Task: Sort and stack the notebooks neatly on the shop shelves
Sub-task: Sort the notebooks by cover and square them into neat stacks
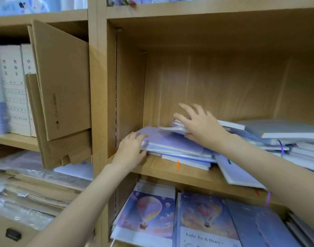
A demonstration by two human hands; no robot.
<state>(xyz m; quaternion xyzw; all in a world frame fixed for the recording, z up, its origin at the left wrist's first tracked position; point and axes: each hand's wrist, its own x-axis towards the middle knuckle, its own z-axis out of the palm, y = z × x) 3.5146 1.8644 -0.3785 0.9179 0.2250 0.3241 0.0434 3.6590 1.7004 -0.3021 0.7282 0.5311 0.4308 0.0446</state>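
Nearest, on the lower shelf: balloon-cover diaries [149, 209] lying flat. Up on the middle shelf [172, 172], L hand [130, 151] has its grip curled round the left edge of the lilac notebook stack [172, 145], thumb at the spines. R hand [200, 123] w/ fingers spread, open grip, pressing flat on the top notebooks. Further right, a messy grey notebook pile [281, 130]. Far left, cardboard sheets [61, 81] leaning.

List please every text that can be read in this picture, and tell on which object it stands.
"Light To A Diary": on the balloon notebook, lower shelf.
Title on the left balloon notebook: too blurred.
Characters on the white binders: too blurred.
Print on the cardboard: too small.
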